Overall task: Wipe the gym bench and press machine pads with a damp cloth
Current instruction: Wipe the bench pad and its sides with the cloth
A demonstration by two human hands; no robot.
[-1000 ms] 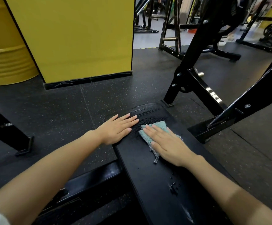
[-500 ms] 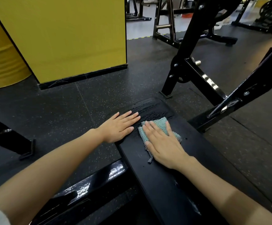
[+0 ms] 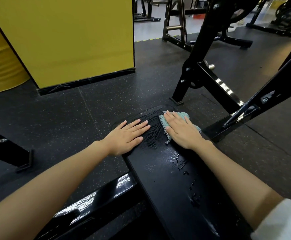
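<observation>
Item: cloth [image 3: 183, 115], teal, nubbly, grey-fringed, lying flat at the wet far end of the bench pad [image 3: 167, 181]. I log the right hand [image 3: 181, 131] pressing it, fingers straight; the left hand [image 3: 126, 136] lies flat beside it, holding nothing.

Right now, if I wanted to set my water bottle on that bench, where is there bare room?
The far end of the bench pad is crowded: the left hand lies flat there and the right hand presses the cloth, only a narrow wet strip between them. Nearer than the hands the pad is bare, though droplets lie toward its right side.
</observation>
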